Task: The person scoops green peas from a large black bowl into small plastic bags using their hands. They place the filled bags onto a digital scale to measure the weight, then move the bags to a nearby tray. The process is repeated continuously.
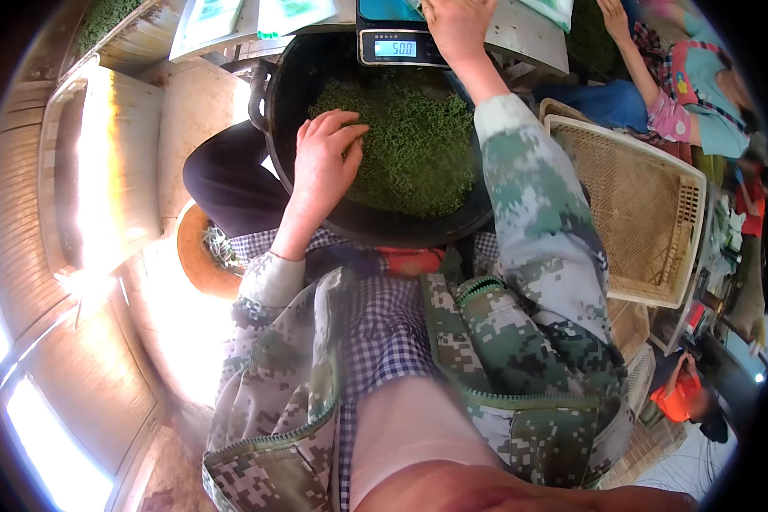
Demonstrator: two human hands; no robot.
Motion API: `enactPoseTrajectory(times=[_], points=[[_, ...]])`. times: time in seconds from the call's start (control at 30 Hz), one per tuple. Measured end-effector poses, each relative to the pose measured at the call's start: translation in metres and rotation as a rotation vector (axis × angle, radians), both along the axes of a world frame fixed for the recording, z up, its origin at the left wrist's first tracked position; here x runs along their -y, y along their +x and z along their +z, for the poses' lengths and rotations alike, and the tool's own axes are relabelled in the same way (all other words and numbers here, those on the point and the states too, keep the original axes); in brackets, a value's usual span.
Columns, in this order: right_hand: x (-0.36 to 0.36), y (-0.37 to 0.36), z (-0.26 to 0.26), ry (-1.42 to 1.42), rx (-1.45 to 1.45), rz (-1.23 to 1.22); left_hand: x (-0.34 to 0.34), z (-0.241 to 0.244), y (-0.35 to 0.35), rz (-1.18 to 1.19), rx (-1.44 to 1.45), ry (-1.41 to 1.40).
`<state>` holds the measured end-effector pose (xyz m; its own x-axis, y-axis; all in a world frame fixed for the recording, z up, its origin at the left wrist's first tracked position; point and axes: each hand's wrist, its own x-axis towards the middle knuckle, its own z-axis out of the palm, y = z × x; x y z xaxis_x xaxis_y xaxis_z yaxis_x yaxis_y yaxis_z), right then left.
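Observation:
My left hand [328,157] hovers over the near left part of a black round tub [409,234], its fingers loosely bent and nothing visible in them; the palm side is hidden. Inside the tub lies a heap of small green plant pieces [422,147], too fine to name exactly. At the top edge, my right hand [462,29] reaches over the right side of a digital scale [393,48] with a lit number display. Its fingertips are cut off by the frame, so what it grips cannot be seen. The scale's blue platform [390,9] shows only partly.
Printed plastic bags [296,16] lie on the pale tabletop [530,41] beyond the tub. A cream plastic crate [627,205] sits to the right, near a co-worker's arm [637,70]. An orange-brown basin [198,256] with stringy material stands at the left.

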<state>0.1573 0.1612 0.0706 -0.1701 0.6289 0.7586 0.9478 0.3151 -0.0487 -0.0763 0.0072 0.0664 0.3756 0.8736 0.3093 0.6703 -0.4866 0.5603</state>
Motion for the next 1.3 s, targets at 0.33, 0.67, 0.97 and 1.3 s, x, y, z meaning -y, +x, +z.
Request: enactPoseTrajectory(times=[0.33, 0.67, 0.97, 1.3], points=[[0.1, -0.01, -0.065, -0.261, -0.17, 0.329, -0.001, -0.029, 0.009, -0.07, 0.07, -0.079], [0.151, -0.019, -0.122, -1.151, -0.522, 0.293, -0.016, -0.051, 0.021, -0.078, 0.147, -0.367], [0.153, -0.024, -0.087, -1.232, -1.11, 0.377, -0.018, -0.071, 0.028, -0.102, 0.2, -0.708], [0.127, -0.001, -0.053, -1.084, -1.277, 0.323, -0.022, -0.071, 0.017, 0.076, 0.253, -0.598]])
